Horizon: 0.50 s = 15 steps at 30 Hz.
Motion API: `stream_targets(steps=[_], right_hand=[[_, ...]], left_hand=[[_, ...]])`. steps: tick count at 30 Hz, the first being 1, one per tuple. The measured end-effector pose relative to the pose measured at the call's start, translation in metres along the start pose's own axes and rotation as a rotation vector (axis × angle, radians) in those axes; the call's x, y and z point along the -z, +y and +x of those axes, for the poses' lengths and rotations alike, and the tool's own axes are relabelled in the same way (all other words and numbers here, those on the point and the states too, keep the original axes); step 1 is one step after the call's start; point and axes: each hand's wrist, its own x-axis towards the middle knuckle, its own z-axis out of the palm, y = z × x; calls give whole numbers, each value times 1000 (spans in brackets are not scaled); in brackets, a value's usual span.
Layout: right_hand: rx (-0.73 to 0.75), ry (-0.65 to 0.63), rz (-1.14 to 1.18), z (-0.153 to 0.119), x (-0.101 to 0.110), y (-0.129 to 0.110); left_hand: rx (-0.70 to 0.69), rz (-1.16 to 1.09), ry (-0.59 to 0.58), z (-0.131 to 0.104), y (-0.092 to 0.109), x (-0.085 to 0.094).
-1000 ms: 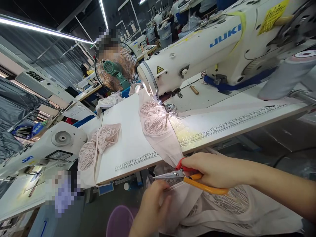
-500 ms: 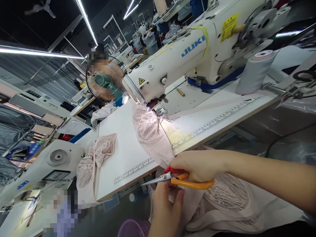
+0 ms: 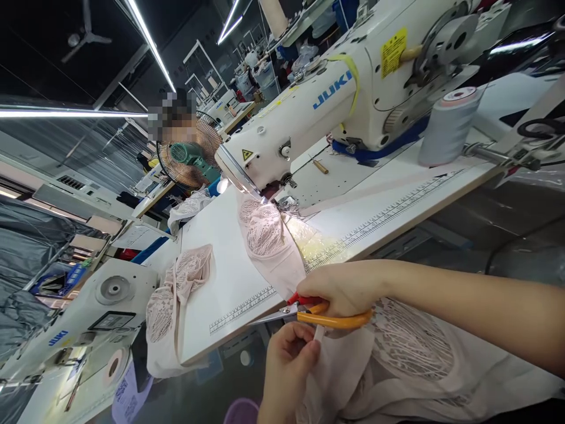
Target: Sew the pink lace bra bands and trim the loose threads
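Compared with half a second ago, the left hand [image 3: 289,359] sits a little lower, just below the scissor blades [image 3: 274,317] rather than right up against them, and a pale strip [image 3: 318,334] now shows plainly in its grip, pinched between thumb and forefinger. The right hand [image 3: 342,288] remains wrapped around the handles of the scissors [image 3: 338,320]; whether the blades are parted, I cannot tell. The strip seems to belong to the lace bra [image 3: 415,341] spread below the hands, near the front edge of the surface [image 3: 225,259]. I judge that no cut is under way at this instant. A second lace bra [image 3: 267,232] lies under the sewing machine [image 3: 304,112], its position there unchanged.
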Motion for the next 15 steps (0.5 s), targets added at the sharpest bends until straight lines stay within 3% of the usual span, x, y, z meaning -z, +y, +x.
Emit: stream_targets(steps=[9,15], right_hand=[[3,38,24,-2,-2,-11],[-3,64,34,0,-7,-10]], left_hand=[[33,-149,-51,1,0,5],[68,-122,5,3,-5,4]])
